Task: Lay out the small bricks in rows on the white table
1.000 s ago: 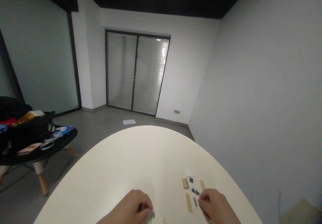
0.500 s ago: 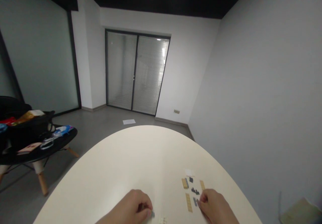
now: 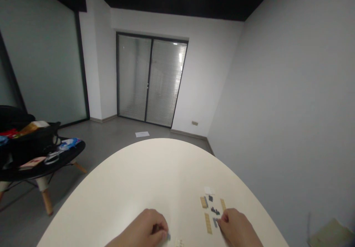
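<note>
1. Left hand [image 3: 151,224] low over the near part of the round table [image 3: 155,173], knuckles up, fingers curled; thumb and forefinger pinch a small blue-gray brick [image 3: 168,236] just above or on the surface, can't tell which.
2. Over to the right hand [image 3: 235,223]: angled inward, thumb and forefinger drawn narrow, tips at the gray plate [image 3: 215,222], apparently touching it. Whether they grip anything, I can't tell.
3. Left of that plate lies a long tan plate [image 3: 208,223]; toward the far edge come dark gray pieces [image 3: 215,210], a tan brick [image 3: 203,202] and a narrow tan plate [image 3: 223,204] beyond the knuckles.
4. A pale piece [image 3: 180,243] sits between the hands, cut by the bottom of the view.
5. Room now! A broad open stretch runs to the far and left edges; the right hand has a slimmer strip before the table's right edge.
</note>
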`<state>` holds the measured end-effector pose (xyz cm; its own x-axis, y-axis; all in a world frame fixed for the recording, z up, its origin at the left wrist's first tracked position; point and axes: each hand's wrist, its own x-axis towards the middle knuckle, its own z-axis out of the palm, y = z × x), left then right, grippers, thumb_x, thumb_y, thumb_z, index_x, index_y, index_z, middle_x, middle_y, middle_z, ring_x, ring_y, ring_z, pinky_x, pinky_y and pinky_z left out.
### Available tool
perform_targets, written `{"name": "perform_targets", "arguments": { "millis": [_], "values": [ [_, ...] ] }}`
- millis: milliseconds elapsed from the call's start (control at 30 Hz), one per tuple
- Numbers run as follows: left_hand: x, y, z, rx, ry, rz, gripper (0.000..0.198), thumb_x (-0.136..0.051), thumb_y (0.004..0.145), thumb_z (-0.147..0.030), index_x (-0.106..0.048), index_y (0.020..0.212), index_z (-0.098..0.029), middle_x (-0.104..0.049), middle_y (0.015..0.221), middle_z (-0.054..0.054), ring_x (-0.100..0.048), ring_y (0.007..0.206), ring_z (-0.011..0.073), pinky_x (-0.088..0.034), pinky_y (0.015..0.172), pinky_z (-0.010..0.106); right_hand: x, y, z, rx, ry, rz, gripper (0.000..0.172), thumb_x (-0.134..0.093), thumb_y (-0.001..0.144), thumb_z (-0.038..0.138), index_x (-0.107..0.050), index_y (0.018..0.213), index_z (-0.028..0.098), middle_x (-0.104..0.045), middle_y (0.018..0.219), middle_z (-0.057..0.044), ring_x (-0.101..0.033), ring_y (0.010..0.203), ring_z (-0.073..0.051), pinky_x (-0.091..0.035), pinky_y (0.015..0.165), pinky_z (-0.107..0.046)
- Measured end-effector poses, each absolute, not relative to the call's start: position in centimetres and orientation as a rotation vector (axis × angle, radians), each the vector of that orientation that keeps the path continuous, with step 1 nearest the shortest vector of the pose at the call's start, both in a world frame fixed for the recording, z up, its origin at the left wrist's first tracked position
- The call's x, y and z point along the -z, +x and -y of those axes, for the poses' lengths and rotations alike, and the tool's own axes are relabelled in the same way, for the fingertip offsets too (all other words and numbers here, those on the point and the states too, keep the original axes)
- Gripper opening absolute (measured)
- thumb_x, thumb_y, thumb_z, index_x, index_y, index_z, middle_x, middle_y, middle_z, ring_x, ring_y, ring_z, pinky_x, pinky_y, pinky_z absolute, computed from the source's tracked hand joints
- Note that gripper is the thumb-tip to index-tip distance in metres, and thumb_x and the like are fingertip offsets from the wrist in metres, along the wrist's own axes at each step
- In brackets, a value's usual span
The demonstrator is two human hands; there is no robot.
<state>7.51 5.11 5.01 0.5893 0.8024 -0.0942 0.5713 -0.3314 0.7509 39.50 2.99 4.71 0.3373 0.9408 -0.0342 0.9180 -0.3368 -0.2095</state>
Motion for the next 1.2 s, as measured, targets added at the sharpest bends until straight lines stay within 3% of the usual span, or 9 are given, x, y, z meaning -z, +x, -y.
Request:
{"name": "perform_targets", "arguments": {
  "millis": [367, 900, 1200],
  "values": [
    [-5.5, 7.5, -4.9, -0.365, 2.018, -1.101, 0.029, -0.054, 0.074, -0.015, -0.08, 0.088, -0.018, -0.071, 0.079, 0.001, -0.061, 0.072, 0.0152, -0.042, 0.064, 0.021, -4.8, 39.3, -2.9, -0.255, -2.421, 1.721, 0.022, -0.06, 0.084, 0.035, -0.068, 0.069, 0.02, -0.076, 0.078, -0.01, -0.07, 0.074, -0.024, -0.04, 0.061, -0.029],
    [-4.8, 7.7, -5.2, -0.405, 1.998, -1.117, 0.029, -0.054, 0.073, -0.014, -0.079, 0.087, -0.018, -0.069, 0.077, 0.001, -0.059, 0.071, 0.0146, -0.04, 0.063, 0.02, -4.4, 39.5, -3.2, -0.232, -2.486, 1.712, 0.016, -0.06, 0.083, 0.029, -0.067, 0.072, 0.019, -0.076, 0.082, -0.012, -0.071, 0.079, -0.027, -0.04, 0.063, -0.031],
    [-3.7, 7.9, -5.1, -0.583, 1.801, -1.068, 0.021, -0.055, 0.07, -0.012, -0.073, 0.081, -0.015, -0.059, 0.064, -0.004, -0.048, 0.062, 0.0118, -0.032, 0.058, 0.021, -5.5, 36.9, -2.8, -0.106, -2.216, 1.81, 0.038, -0.045, 0.094, 0.037, -0.06, 0.063, 0.021, -0.07, 0.065, -0.006, -0.063, 0.063, -0.02, -0.038, 0.06, -0.029]
  ]
}}
